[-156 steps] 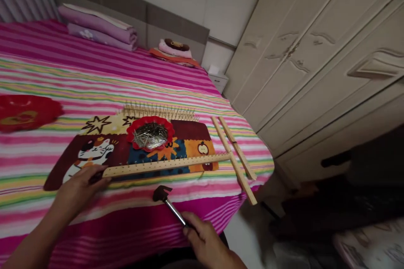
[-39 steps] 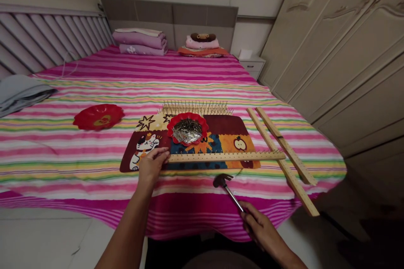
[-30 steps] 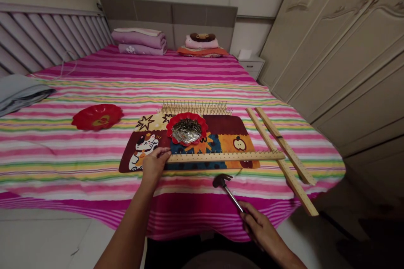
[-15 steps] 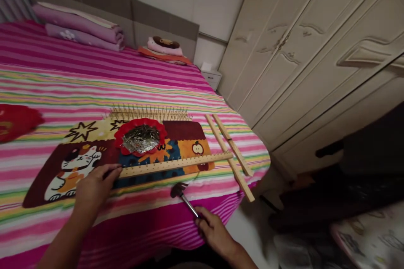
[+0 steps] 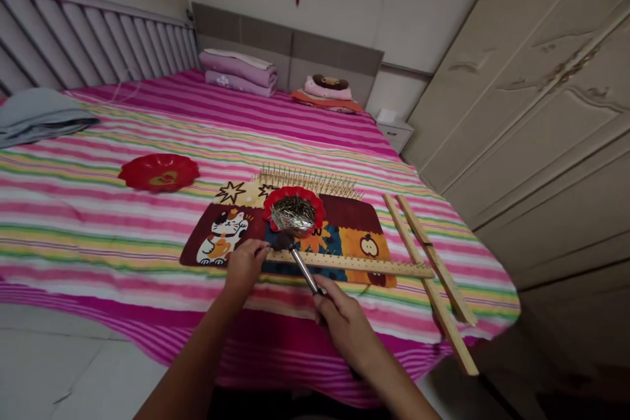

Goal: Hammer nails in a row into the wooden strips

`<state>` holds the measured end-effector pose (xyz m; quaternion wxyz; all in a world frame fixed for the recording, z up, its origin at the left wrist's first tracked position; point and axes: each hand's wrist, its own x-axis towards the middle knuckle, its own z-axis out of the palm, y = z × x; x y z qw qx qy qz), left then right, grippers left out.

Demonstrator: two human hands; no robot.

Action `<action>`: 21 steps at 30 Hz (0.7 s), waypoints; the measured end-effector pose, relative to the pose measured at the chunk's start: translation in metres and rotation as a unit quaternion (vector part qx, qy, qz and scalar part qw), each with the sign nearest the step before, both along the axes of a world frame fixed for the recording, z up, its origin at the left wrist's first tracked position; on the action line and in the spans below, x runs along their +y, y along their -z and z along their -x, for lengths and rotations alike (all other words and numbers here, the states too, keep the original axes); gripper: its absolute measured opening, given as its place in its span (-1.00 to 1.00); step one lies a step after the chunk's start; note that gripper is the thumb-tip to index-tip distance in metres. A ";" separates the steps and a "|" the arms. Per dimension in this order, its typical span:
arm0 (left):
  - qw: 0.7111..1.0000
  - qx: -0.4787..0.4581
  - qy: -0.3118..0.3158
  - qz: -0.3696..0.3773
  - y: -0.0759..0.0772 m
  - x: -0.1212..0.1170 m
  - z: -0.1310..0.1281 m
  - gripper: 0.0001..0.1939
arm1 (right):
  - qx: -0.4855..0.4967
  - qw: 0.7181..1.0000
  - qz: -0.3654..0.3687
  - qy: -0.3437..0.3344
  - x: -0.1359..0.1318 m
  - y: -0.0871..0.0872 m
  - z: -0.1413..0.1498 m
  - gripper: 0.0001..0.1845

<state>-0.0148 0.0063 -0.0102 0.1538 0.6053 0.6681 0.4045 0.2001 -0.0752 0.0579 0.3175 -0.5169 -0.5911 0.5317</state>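
Note:
My left hand (image 5: 245, 266) is closed in a pinch at the left end of a wooden strip (image 5: 354, 264); whatever is between the fingertips is too small to make out. A row of nails stands along the strip's right part. My right hand (image 5: 342, 314) grips a hammer (image 5: 305, 270) by its handle, the dark head over the strip close beside my left fingertips. Behind the strip, a red scalloped dish (image 5: 319, 213) holds a heap of nails (image 5: 294, 213). Strip and dish lie on a patterned mat (image 5: 352, 213) with a cat picture.
Nail-studded wooden strips (image 5: 310, 180) lie behind the mat. Two bare wooden strips (image 5: 450, 325) rest near the bed's right edge. A red plate (image 5: 160, 172) lies to the left on the striped bedspread (image 5: 98, 223). Folded bedding (image 5: 239, 72) sits by the headboard; a wardrobe (image 5: 551, 144) stands right.
The view has swung left, bringing the red plate and grey cloth into sight. My right hand has raised the hammer from in front of the strip to over its left end.

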 end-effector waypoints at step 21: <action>0.998 -0.042 -0.001 0.037 -0.014 -0.002 0.006 -0.72 | -0.104 0.992 -0.020 -0.065 -0.042 0.047 -0.065 -0.59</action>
